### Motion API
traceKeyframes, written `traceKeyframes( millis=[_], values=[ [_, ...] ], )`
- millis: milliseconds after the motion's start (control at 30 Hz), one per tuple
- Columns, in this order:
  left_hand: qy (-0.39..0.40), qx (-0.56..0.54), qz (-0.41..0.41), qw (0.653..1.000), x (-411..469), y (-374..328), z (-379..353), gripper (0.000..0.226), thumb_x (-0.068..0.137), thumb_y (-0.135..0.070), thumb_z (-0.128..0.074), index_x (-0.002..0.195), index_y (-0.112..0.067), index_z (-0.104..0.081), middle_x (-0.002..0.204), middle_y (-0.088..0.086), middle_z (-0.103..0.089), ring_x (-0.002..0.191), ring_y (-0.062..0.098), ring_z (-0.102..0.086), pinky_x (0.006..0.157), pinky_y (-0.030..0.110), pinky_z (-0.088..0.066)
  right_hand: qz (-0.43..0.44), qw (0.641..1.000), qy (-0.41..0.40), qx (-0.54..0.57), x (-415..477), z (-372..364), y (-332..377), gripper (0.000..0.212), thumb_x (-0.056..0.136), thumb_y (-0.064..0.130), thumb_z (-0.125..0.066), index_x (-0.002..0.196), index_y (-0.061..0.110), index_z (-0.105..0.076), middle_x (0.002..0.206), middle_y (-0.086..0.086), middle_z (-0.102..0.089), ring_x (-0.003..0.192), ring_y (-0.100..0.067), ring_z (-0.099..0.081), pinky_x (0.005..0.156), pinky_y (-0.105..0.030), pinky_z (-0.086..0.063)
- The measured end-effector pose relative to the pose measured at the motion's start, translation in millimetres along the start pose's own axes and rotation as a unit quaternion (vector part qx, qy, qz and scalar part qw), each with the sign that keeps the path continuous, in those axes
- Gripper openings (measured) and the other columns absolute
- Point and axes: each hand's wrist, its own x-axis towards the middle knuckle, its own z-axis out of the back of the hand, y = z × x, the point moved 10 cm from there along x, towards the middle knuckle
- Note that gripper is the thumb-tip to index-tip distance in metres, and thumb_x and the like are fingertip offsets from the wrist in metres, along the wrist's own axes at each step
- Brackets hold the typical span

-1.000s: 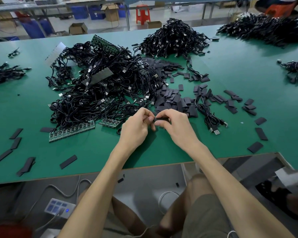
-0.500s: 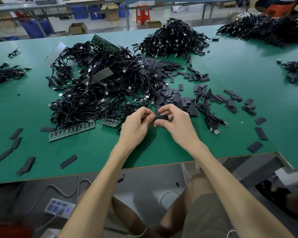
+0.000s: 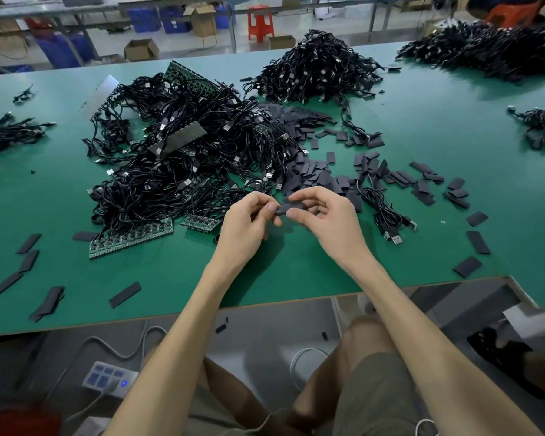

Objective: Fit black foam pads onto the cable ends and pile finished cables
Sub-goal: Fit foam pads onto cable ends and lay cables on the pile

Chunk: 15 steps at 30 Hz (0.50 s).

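Black rectangular foam pad (image 3: 289, 208) sat pinched between both grips, its long axis running left to right. The left grip (image 3: 249, 222) clasped its left end and the right grip (image 3: 328, 220) its right. Both hovered over the green bench (image 3: 422, 127), with scattered loose dark foam pads (image 3: 315, 176) just beyond.

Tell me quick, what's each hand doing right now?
Left hand: closed, pinching the left end of a black foam pad.
Right hand: closed, pinching the other end of the same pad.
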Motion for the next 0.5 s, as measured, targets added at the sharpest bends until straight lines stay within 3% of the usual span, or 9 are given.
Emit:
traceKeyframes(
  millis=[67,133,300,500],
  values=[
    [-0.003,-0.003,-0.001,1.000,0.4,-0.1,0.6,0.013,0.105,-0.011,-0.054,0.097,-0.008,-0.064,0.070,-0.005,-0.068,0.049,0.017,-0.050,0.053,0.032,-0.044,-0.001,1.000,-0.001,0.029,0.4,0.5,-1.1,0.017,0.089,0.011,-0.078,0.100,0.023,-0.074,0.084,0.007,-0.071,0.075,-0.010,-0.063,0.063,-0.023,-0.051],
    [-0.004,-0.009,0.001,1.000,0.2,0.1,0.4,0.012,0.105,-0.011,-0.055,0.097,-0.008,-0.063,0.070,-0.005,-0.068,0.050,0.017,-0.050,0.053,0.033,-0.043,-0.003,0.999,-0.005,0.040,0.8,1.4,-3.2,0.014,0.093,0.010,-0.073,0.101,0.021,-0.074,0.084,0.001,-0.074,0.069,-0.010,-0.066,0.060,-0.015,-0.047],
    [-0.003,-0.013,0.004,1.000,-0.7,0.1,-0.1,0.013,0.105,-0.012,-0.055,0.097,-0.007,-0.064,0.069,-0.005,-0.068,0.050,0.019,-0.050,0.054,0.035,-0.044,0.003,0.999,-0.006,0.032,2.1,2.0,-6.8,0.007,0.097,0.014,-0.069,0.102,0.015,-0.074,0.080,-0.001,-0.076,0.065,-0.012,-0.066,0.057,-0.020,-0.047],
    [0.003,-0.016,0.003,1.000,-1.5,-1.7,0.3,0.012,0.104,-0.012,-0.056,0.097,-0.007,-0.065,0.070,-0.003,-0.068,0.052,0.024,-0.051,0.054,0.048,-0.046,0.006,0.999,0.004,0.032,2.9,0.2,-7.7,0.016,0.104,0.019,-0.059,0.101,0.012,-0.074,0.075,-0.003,-0.074,0.059,-0.013,-0.061,0.055,-0.021,-0.045]
  ],
)
